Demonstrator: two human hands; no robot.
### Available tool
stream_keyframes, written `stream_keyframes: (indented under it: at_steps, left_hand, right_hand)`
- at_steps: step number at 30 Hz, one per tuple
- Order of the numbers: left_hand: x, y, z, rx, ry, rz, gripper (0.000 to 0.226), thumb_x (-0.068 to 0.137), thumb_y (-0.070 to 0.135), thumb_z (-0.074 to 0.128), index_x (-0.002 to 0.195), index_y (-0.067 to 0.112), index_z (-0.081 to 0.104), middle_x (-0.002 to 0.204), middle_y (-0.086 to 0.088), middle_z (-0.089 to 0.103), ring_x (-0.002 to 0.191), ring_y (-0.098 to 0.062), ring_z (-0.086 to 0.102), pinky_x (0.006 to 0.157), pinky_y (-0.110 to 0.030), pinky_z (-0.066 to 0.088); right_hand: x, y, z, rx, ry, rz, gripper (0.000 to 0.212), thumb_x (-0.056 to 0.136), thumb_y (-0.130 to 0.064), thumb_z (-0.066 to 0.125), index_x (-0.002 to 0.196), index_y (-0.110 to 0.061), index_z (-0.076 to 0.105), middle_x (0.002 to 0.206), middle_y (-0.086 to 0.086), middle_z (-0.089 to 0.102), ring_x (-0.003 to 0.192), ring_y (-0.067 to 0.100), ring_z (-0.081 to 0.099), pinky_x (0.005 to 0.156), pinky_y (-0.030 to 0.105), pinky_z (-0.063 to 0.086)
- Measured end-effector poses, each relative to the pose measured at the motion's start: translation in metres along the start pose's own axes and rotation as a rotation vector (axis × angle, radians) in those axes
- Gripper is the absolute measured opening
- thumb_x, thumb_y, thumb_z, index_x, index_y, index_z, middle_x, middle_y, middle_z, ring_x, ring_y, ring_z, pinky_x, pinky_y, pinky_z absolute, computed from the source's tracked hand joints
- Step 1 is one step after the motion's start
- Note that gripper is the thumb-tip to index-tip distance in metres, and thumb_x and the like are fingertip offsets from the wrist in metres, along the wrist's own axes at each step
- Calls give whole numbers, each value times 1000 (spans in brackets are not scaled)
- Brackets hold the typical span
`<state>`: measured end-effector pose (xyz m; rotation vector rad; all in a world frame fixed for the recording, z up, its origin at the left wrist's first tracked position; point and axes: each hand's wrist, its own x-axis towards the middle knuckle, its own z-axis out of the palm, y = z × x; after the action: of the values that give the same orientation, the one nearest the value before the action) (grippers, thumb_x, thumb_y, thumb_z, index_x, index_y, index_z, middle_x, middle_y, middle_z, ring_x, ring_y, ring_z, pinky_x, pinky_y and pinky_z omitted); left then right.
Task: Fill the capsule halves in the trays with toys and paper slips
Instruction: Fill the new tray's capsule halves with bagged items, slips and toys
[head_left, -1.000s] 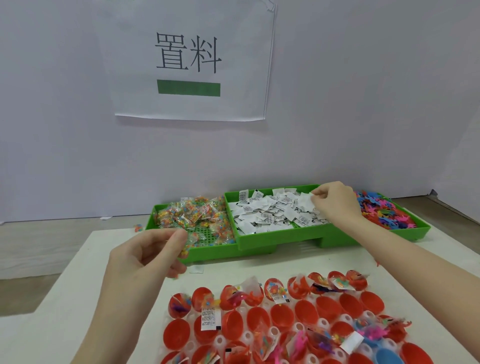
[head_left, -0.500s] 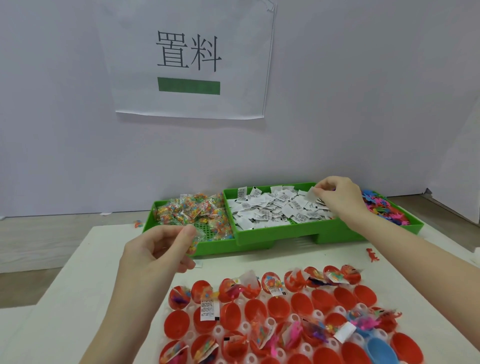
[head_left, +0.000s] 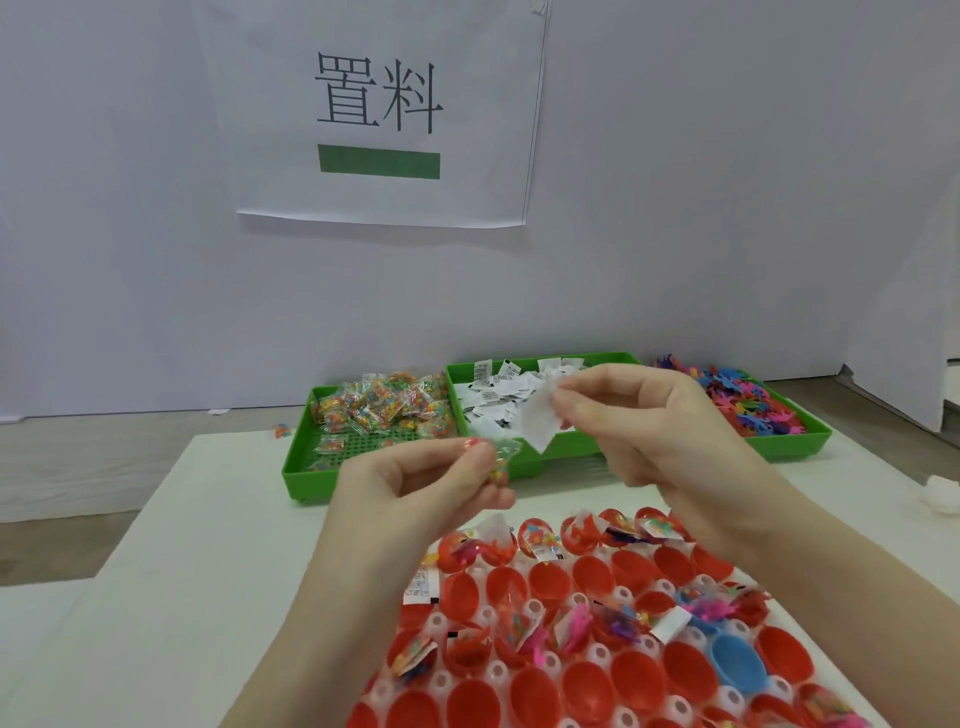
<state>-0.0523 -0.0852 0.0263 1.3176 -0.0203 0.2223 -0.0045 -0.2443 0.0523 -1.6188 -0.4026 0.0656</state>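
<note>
Pinching a paper slip (head_left: 540, 421), the right hand (head_left: 644, 421) hovers beside the left hand (head_left: 415, 483), which grips what appears to be a toy packet (head_left: 501, 457), above the red capsule halves (head_left: 587, 577); the light slip could flutter aside if released high.

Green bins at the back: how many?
3: left green bin with toy packets, middle green bin with paper slips, right green bin with loose toys. Hands hide part of the middle one.

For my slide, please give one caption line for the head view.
Left hand holds a bead packet, right hand a paper slip, above red capsule halves.
</note>
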Motion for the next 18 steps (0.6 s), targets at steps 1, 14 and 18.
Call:
stream_keyframes:
  at_steps: [1, 14, 18]
  left_hand:
    - [-5, 4, 4, 9, -57, 6, 25, 56, 26, 69, 73, 10, 76, 70, -11, 72, 66, -16, 71, 58, -12, 51]
    - [-93, 31, 23, 167, -173, 100, 18, 61, 29, 69, 78, 28, 75, 70, 0, 73, 67, -8, 70, 59, -10, 50]
    - [-115, 26, 20, 178, -95, 86, 13, 69, 8, 70, 72, 19, 74, 62, -3, 71, 57, -9, 68, 55, -12, 50]
  right_hand:
    - [-11, -6, 5, 3, -20, -26, 14, 71, -21, 66, 81, -12, 69, 53, -13, 59, 33, 1, 33, 36, 6, 26]
    - [-104, -14, 29, -364, 186, -261, 8, 77, -28, 72, 70, -28, 69, 69, -10, 66, 56, 14, 58, 54, 31, 47]
    - [-127, -16, 35, -36, 99, -67, 28, 88, -34, 48, 79, -16, 67, 57, -10, 57, 39, 4, 44, 41, 14, 31]
